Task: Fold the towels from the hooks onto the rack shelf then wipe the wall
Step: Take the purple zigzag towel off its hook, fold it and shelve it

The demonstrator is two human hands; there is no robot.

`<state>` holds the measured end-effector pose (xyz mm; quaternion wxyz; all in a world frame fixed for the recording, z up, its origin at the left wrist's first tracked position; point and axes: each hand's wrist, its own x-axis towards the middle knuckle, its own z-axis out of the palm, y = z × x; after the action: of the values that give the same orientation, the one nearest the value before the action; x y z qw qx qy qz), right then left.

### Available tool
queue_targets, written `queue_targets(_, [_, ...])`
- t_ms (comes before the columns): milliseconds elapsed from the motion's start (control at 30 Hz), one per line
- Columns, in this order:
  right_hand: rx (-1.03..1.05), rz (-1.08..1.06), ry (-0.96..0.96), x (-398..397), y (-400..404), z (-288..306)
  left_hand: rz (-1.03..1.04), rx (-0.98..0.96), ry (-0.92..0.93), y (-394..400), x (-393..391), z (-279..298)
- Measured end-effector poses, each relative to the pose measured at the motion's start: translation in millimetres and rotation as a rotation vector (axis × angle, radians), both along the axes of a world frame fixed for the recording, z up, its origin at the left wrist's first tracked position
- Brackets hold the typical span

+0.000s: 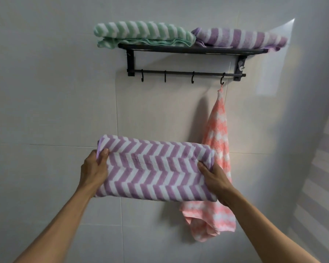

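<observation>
I hold a folded purple-and-white chevron towel (152, 168) flat in the air below the rack. My left hand (94, 168) grips its left end and my right hand (214, 177) grips its right end. On the black rack shelf (192, 48) lie a folded green-and-white towel (142, 34) at the left and a folded purple-striped towel (239, 37) at the right. A pink-and-white towel (217, 149) hangs from the rightmost hook (223, 80); its lower part is partly hidden behind the towel in my hands.
The other three hooks (165, 76) on the bar are bare. The pale tiled wall (55, 92) spreads around the rack. A corner with another wall (315, 130) lies at the right.
</observation>
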<state>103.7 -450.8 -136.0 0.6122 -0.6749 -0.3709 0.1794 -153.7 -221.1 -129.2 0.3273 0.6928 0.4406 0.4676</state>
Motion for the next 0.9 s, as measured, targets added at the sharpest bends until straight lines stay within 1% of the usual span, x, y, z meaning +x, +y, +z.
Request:
queue_targets(67, [0.049,-0.061,-0.055,-6,2,7,0.008,0.023,-0.014,4,-5,11])
queue_targets(167, [0.092,-0.153,-0.105,-14,0,21,0.024,0.005,-0.062,0,-12,29])
queue_targets(200, [0.097,-0.177,-0.116,-16,-2,27,0.03,-0.02,-0.094,-4,-14,36])
queue_targets(267, [0.118,-0.222,-0.134,-22,-8,44,0.002,-0.152,-0.206,-10,-20,49])
queue_targets(333, [0.137,-0.26,-0.131,-27,-16,63,-0.213,-0.373,-0.386,-13,-30,58])
queue_targets(367, [0.138,-0.284,-0.131,-29,-20,72,-0.318,-0.452,-0.442,-14,-36,61])
queue_targets(400, [0.147,-0.302,-0.123,-30,-25,79,-0.393,-0.481,-0.462,-17,-42,64])
queue_targets(433, [0.158,-0.302,-0.105,-33,-34,90,-0.432,-0.46,-0.454,-21,-46,70])
queue_targets(500, [0.149,-0.252,-0.001,-37,-50,105,-0.388,-0.343,-0.4,-28,-48,75])
queue_targets(600, [0.116,-0.077,0.189,-44,-82,124,-0.331,-0.172,-0.312,-53,-47,88])
queue_targets(667, [0.109,-0.004,0.248,-49,-101,131,-0.284,-0.094,-0.264,-70,-47,97])
queue_targets(767, [0.113,-0.007,0.215,-52,-121,137,-0.166,-0.003,-0.264,-96,-47,111])
queue_targets(833, [0.129,-0.001,0.16,-53,-131,143,-0.082,0.067,-0.271,-109,-49,123])
queue_targets(900, [0.143,-0.016,0.089,-54,-136,151,-0.042,0.13,-0.271,-120,-52,139])
